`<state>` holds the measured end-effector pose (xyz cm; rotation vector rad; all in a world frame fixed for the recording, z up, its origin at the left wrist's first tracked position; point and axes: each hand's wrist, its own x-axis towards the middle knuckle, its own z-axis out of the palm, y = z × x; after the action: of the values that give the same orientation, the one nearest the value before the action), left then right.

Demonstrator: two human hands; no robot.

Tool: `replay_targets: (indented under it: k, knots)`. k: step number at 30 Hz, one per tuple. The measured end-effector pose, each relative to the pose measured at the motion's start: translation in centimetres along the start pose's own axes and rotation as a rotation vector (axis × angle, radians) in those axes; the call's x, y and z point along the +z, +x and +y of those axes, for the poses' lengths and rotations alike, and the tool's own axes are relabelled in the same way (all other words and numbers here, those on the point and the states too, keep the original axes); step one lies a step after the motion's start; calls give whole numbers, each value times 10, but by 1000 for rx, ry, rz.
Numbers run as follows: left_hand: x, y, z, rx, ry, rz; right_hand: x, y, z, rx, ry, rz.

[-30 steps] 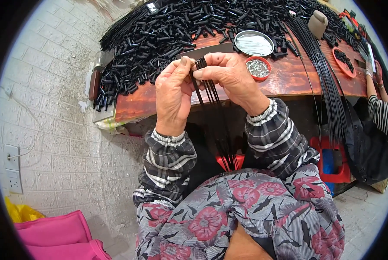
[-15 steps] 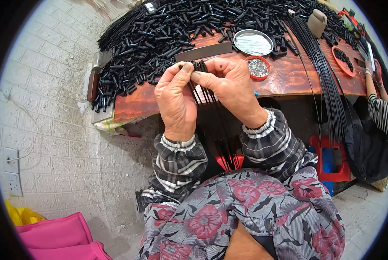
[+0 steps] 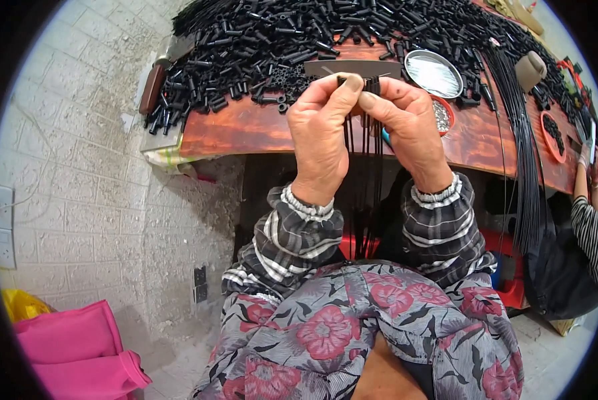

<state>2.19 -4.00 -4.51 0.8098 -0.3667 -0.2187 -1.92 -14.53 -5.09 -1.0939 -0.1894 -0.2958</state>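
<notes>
Held up before the table edge, a bundle of long thin black rods (image 3: pixel 367 183) hangs from my two hands toward my lap. My left hand (image 3: pixel 320 147) pinches at the left of the rods' upper ends, thumb against forefinger. A fine pale sliver, like a wire or needle, sticks out by its fingertips; its kind is too small to tell. My right hand (image 3: pixel 415 137) is closed round the row of upper ends, its thumb pressed against them and its tip near the left thumb. Both sleeves are black-and-white plaid.
Black plastic tubes (image 3: pixel 265 47) heap across the wooden table (image 3: pixel 239 130). A grey strip (image 3: pixel 352 67), a metal tray (image 3: pixel 460 85) of white sticks and a red dish (image 3: pixel 451 115) of silver bits lie beyond my hands. More rods (image 3: pixel 522 147) overhang rightward, near a co-worker's striped sleeve (image 3: pixel 589 233).
The whole view has shifted, so table and hands appear farther right. Both hands keep their grip on the rods, now hanging more nearly straight down. The left thumb and finger have shifted slightly.
</notes>
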Motion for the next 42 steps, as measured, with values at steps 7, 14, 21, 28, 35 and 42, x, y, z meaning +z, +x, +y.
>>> replay_targets:
  k: [7, 14, 21, 28, 35, 42]
  knots:
    - [-75, 2, -2, 17, 795, 143, -18, 6, 0, -41, -192, 41]
    - [-126, 36, 11, 400, 1434, 108, -19, 10, 1, -79, -241, 64]
    - [-121, 35, 13, 283, 1653, 51, -22, 8, -2, -75, -232, 39]
    - [-125, 34, 17, 258, 1597, 41, -18, 2, -2, -71, -228, 11]
    - [-118, 33, 14, 220, 1733, -86, -16, -3, -6, -35, -274, 18]
    - [-118, 31, -2, 596, 1800, -225, -7, -6, -5, -68, -241, 25]
